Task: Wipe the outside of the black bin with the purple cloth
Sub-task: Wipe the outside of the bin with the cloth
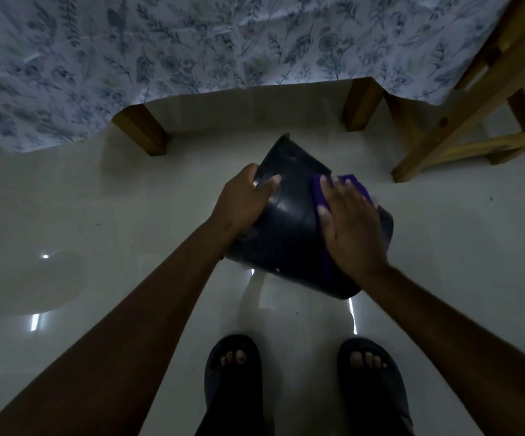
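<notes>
- Gripping the tilted bin (289,221), the left hand (242,202) is clamping its fingers on the wall.
- The right hand (349,228) is pressing the cloth (354,184) flat, fingers spread apart.

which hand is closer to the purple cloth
Right. The right hand lies flat on the cloth, pressing it to the bin. The left hand grips the bin's other side, clear of the cloth.

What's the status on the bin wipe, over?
Left hand grips black bin, tilted. Right hand presses purple cloth flat on its side. Nothing obstructing.
</notes>
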Tool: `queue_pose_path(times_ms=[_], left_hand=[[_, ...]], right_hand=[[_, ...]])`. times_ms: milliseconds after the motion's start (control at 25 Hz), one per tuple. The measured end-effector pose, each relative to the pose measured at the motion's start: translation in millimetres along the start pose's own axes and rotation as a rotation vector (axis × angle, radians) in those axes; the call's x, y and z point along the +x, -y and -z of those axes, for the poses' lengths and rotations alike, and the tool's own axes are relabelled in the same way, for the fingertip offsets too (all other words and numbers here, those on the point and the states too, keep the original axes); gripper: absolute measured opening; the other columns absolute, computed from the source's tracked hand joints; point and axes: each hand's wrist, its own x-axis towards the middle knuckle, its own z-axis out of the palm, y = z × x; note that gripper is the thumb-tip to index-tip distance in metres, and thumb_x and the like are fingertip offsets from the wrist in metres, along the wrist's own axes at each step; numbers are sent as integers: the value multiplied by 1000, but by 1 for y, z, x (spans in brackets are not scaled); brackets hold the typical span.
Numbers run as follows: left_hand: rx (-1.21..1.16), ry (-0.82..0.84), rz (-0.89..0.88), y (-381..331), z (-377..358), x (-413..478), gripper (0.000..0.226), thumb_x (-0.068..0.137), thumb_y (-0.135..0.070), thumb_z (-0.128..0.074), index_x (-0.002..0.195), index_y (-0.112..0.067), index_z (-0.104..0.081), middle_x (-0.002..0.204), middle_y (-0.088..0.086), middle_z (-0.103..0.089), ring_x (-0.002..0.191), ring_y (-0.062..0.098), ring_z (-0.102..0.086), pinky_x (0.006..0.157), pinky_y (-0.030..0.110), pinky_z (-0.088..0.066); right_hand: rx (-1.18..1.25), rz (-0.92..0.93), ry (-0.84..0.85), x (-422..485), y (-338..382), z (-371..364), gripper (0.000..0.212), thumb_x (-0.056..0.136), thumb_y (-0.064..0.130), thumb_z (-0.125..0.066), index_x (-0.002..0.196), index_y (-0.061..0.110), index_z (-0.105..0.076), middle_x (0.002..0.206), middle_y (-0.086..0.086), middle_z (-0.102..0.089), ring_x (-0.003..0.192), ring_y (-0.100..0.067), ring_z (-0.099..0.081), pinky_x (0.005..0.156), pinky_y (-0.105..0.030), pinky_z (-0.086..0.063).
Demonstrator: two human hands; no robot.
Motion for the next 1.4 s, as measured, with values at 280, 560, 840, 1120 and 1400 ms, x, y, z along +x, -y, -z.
queue_pose_path(times_ms=[280, 560, 840, 1120, 1400], left_hand=[[70, -132, 23, 4, -6, -12, 38, 102, -44, -31, 93, -15, -53, 77, -3, -58, 71, 14, -56, 66, 28, -44], [43, -127, 6, -1, -11, 2, 35, 103, -40, -31, 93, -14, -52, 77, -4, -55, 67, 7, -52, 63, 23, -38], [126, -118, 47, 2, -10, 9, 40, 102, -43, -31, 98, -11, -55, 86, 3, -58, 77, 20, -55, 68, 29, -39], [-10, -96, -17, -4, -12, -5, 32, 103, -39, -32, 94, -16, -52, 75, -10, -53, 67, 1, -50, 57, 13, -36], [172, -22, -16, -4, -13, -6, 39, 102, -42, -33, 93, -11, -56, 75, -4, -55, 65, 9, -51, 56, 18, -37]], right_hand=[[11, -107, 46, 10, -3, 0, 52, 101, 35, -26, 150, 18, -25, 157, -6, -29, 145, -25, -26, 117, -44, -18], [-24, -12, 16, 33, 10, 1, 51, 101, 37, -29, 148, 18, -30, 153, -6, -37, 142, -25, -33, 114, -44, -26], [-121, -21, 75, -7, 19, -10, 56, 99, 39, -24, 152, 22, -14, 161, -3, -17, 149, -24, -14, 117, -46, -16], [4, -44, 69, 27, 10, 4, 52, 101, 37, -25, 151, 21, -22, 159, -1, -25, 147, -21, -20, 115, -45, -16], [41, 9, 80, -31, 41, 0, 55, 100, 38, -19, 152, 21, -17, 161, 0, -17, 149, -20, -12, 118, -41, -13]])
